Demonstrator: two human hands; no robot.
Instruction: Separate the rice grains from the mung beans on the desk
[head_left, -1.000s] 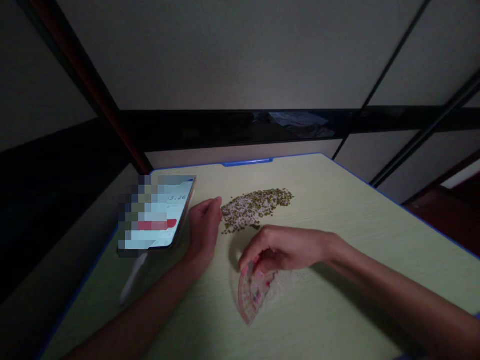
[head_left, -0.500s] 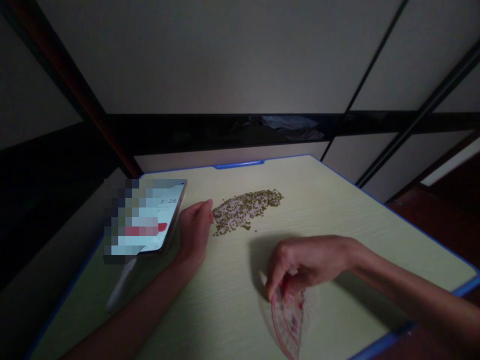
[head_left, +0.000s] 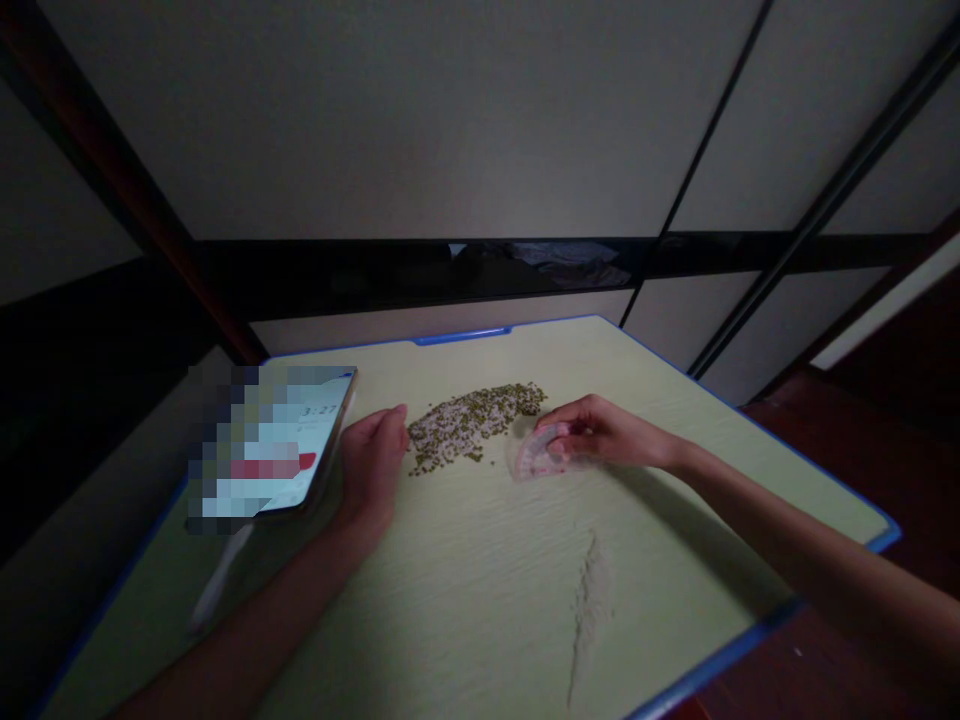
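A spread pile of small green beans mixed with whitish grains (head_left: 469,425) lies on the pale table. My left hand (head_left: 373,460) rests at its left end, fingers curled; whether anything is inside them is hidden. Pinched in my right hand (head_left: 592,432) is a clear, pink-tinted protractor (head_left: 534,455). It is tilted, slightly blurred, and just right of the pile's near side. A separate narrow streak of whitish grains (head_left: 589,600) lies closer to the table's front right edge.
A phone with a lit timer screen (head_left: 300,450), partly pixelated, leans at the left beside my left hand. Below it sits a white stick-like thing (head_left: 221,580). The table (head_left: 465,600) has a blue edge. Cabinet panels (head_left: 420,130) rise behind it.
My right hand drew the protractor toward the front right, then lifted back to the pile, leaving the whitish streak there. My left hand stays by the pile. The view has shifted rightward.
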